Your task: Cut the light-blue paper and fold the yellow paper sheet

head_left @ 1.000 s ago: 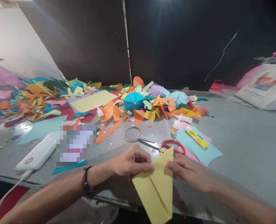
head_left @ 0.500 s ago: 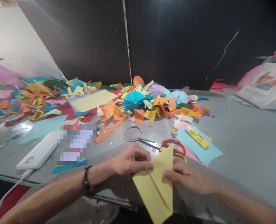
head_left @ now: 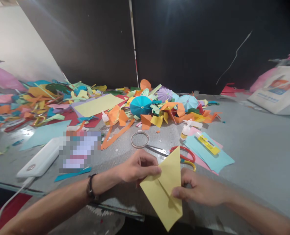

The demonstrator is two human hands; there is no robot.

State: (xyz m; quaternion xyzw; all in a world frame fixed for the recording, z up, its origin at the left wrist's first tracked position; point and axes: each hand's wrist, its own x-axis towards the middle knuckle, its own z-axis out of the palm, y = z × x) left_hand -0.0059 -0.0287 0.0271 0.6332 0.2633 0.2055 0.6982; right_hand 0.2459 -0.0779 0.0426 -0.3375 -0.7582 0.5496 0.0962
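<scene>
A folded sheet of yellow paper (head_left: 163,192), with a pointed top and a slanting fold down its middle, is held up over the table's front edge. My left hand (head_left: 141,166) pinches its upper left edge, thumb in front and fingers behind. On the right edge, my right hand (head_left: 196,187) grips it with the thumb on the front; the fingertips behind are partly hidden. Just beyond the paper lie scissors (head_left: 187,153) with red and yellow handles, partly covered by it. The blades reach toward a roll of tape (head_left: 140,140).
Behind lies a heap of coloured paper scraps with a blue pleated paper disc (head_left: 141,106). Small glue bottles (head_left: 185,132) stand nearby. At right are light blue sheets (head_left: 215,163) and a white bag (head_left: 279,89). A white power bank (head_left: 40,160) with a cable lies left.
The yellow paper has tilted slightly, its lower tip rising a little. My right thumb has slid lower along the right edge. My left hand stays almost in place.
</scene>
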